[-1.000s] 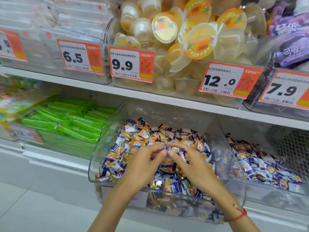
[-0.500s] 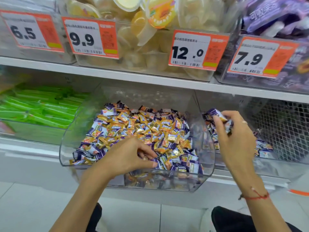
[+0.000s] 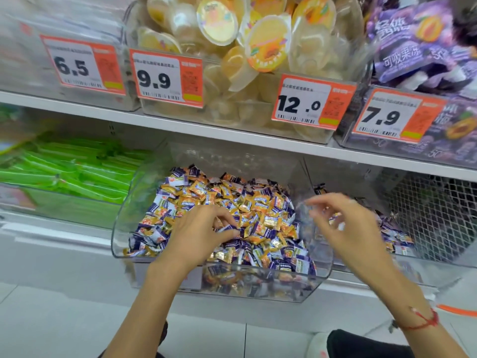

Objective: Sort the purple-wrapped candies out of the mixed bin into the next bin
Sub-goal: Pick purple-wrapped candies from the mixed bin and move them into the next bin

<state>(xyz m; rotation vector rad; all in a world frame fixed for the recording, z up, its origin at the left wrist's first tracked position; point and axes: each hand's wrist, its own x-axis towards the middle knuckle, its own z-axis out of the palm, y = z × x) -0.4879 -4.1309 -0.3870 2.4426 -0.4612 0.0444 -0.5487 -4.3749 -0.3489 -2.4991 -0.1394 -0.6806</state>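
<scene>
Shop shelving, two tiers, seen from the head camera. Upper shelf [image 3: 180, 125]: clear bins of yellow jelly cups [image 3: 258, 45] and purple pouches [image 3: 418, 42], fronted by orange-and-white price tags reading 6.5 [image 3: 82, 64], 9.9 [image 3: 166, 78], 12.0 [image 3: 311, 104] and 7.9 [image 3: 395, 116]. Lower tier, far left: green packets [image 3: 77, 169] in a clear tray. Lower tier, centre: mixed bin [image 3: 124, 228], clear plastic with a rounded front, heaped with orange-wrapped and purple-wrapped candies [image 3: 258, 244] lying intermingled. Immediately right of it: next bin [image 3: 438, 259], clear, with a wire mesh [image 3: 433, 210] behind, holding a thinner layer of mostly purple wrappers. Left hand [image 3: 196, 233]: down in the mixed bin, fingers [image 3: 227, 220] curled into the heap and touching wrappers; whether they hold a candy cannot be told. Right hand [image 3: 351, 228]: raised over the wall between the two bins, motion-blurred, its fingers spread and loosely bent with nothing visible between them. Right wrist: red string bracelet [image 3: 423, 320]. Below the shelving: pale floor tiles [image 3: 77, 319] and a dark trouser leg [image 3: 366, 344].
</scene>
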